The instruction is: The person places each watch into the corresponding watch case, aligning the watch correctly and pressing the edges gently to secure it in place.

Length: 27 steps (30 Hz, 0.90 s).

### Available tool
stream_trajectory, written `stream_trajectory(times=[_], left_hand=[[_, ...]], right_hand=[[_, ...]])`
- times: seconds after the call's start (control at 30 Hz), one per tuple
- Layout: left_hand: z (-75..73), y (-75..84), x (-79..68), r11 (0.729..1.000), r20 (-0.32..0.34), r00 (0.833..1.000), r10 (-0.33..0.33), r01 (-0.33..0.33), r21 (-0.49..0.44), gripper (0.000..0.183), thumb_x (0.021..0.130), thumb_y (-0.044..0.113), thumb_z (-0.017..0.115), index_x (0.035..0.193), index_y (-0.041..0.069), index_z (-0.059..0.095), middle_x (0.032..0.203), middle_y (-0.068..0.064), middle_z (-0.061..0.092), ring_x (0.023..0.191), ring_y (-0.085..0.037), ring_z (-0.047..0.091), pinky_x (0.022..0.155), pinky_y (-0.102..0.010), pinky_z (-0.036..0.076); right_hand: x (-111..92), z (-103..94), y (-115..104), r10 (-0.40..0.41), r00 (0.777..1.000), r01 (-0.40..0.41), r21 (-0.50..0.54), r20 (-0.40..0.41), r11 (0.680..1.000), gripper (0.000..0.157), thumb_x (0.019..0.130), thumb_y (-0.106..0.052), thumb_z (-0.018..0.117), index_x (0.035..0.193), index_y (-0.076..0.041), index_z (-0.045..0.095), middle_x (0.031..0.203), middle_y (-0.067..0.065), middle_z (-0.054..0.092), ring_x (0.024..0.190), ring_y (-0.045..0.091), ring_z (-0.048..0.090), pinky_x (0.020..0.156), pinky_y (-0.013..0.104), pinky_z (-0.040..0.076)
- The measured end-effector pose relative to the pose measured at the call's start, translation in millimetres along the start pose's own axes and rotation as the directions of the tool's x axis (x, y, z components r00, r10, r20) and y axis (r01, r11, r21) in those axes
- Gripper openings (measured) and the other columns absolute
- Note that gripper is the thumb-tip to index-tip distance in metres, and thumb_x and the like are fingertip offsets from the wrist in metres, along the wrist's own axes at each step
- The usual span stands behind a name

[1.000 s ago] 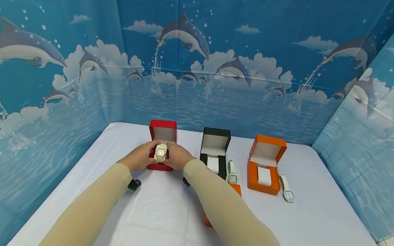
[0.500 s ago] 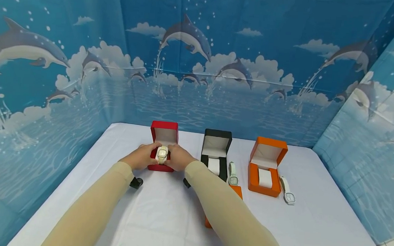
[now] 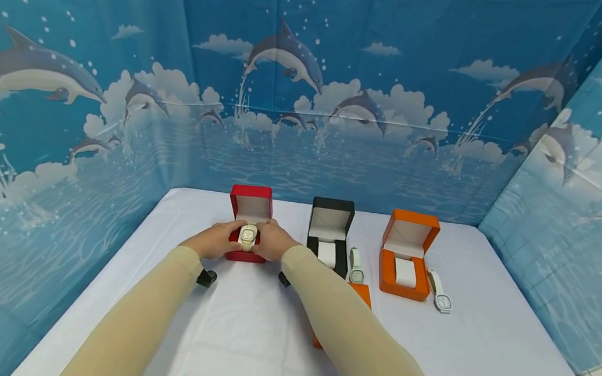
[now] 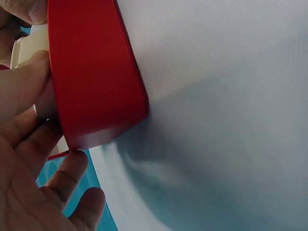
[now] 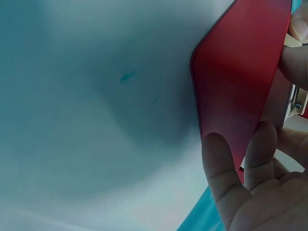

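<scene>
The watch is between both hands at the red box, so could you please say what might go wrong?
The watch might slip or sit crooked if the left hand and right hand press unevenly. The red box might shift if pushed. The right sleeve partly hides an orange item and might knock it when withdrawn.

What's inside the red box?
A cream watch on a pale cushion, held at the opening by the left hand and right hand. Hands and cushion hide the floor of the red box.
</scene>
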<state>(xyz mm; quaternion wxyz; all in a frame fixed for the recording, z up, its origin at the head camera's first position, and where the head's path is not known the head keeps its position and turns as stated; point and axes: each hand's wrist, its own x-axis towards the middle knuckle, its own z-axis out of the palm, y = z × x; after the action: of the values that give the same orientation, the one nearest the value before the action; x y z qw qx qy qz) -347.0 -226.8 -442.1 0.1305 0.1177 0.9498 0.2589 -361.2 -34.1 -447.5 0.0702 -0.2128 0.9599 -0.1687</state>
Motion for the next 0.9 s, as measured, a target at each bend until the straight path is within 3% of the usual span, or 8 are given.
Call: stream_trajectory(times=[0.23, 0.4, 0.6, 0.77, 0.9], left_hand=[[-1.8, -2.7, -4.3, 1.000, -0.033, 0.999, 0.023, -0.023, -0.018, 0.064, 0.103, 0.025, 0.067, 0.161, 0.016, 0.042, 0.162, -0.019, 0.042, 0.150, -0.041, 0.039, 0.123, -0.063, 0.036], [0.1, -4.3, -4.1, 1.000, -0.027, 1.000, -0.011, 0.011, 0.007, 0.064, 0.103, 0.029, 0.067, 0.162, 0.021, 0.042, 0.167, -0.020, 0.032, 0.153, -0.045, 0.034, 0.121, -0.067, 0.035], [3.6, -4.9, -4.3, 0.999, -0.013, 1.000, -0.025, 0.025, 0.030, 0.065, 0.104, 0.030, 0.065, 0.164, 0.021, 0.040, 0.166, -0.021, 0.030, 0.151, -0.045, 0.035, 0.119, -0.065, 0.040], [4.1, -3.7, -2.4, 0.995, -0.020, 0.999, -0.037, 0.039, 0.089, 0.064, 0.104, 0.031, 0.065, 0.163, 0.019, 0.041, 0.166, -0.020, 0.031, 0.149, -0.043, 0.037, 0.117, -0.062, 0.044], [3.7, -1.1, -0.9, 0.991, -0.017, 0.998, -0.064, 0.066, 0.118, 0.065, 0.104, 0.032, 0.065, 0.163, 0.020, 0.041, 0.168, -0.019, 0.029, 0.149, -0.044, 0.037, 0.116, -0.062, 0.045]], right_hand=[[-2.8, -3.1, -0.3, 0.015, 1.000, -0.014, -0.040, 0.015, 0.999, 0.069, 0.096, -0.044, 0.076, 0.155, -0.018, 0.054, 0.139, 0.007, 0.061, 0.126, 0.023, 0.051, 0.101, 0.037, 0.057], [-3.1, -0.7, 1.0, 0.012, 1.000, -0.011, -0.057, 0.025, 0.998, 0.069, 0.098, -0.042, 0.073, 0.158, -0.018, 0.050, 0.145, 0.009, 0.057, 0.129, 0.025, 0.051, 0.104, 0.039, 0.056], [-2.4, 4.0, -1.0, 0.023, 1.000, -0.023, -0.005, 0.000, 1.000, 0.067, 0.096, -0.038, 0.077, 0.154, -0.015, 0.054, 0.141, 0.009, 0.061, 0.128, 0.024, 0.055, 0.105, 0.038, 0.057], [-3.3, 1.7, -5.4, 0.006, 1.000, -0.006, -0.027, -0.009, 1.000, 0.062, 0.096, -0.036, 0.077, 0.152, -0.017, 0.057, 0.134, 0.005, 0.068, 0.126, 0.021, 0.057, 0.103, 0.035, 0.058], [-3.7, -0.2, -8.2, 0.027, 1.000, -0.026, -0.038, 0.012, 0.999, 0.063, 0.096, -0.036, 0.076, 0.154, -0.018, 0.056, 0.137, 0.006, 0.064, 0.126, 0.022, 0.056, 0.103, 0.036, 0.058]])
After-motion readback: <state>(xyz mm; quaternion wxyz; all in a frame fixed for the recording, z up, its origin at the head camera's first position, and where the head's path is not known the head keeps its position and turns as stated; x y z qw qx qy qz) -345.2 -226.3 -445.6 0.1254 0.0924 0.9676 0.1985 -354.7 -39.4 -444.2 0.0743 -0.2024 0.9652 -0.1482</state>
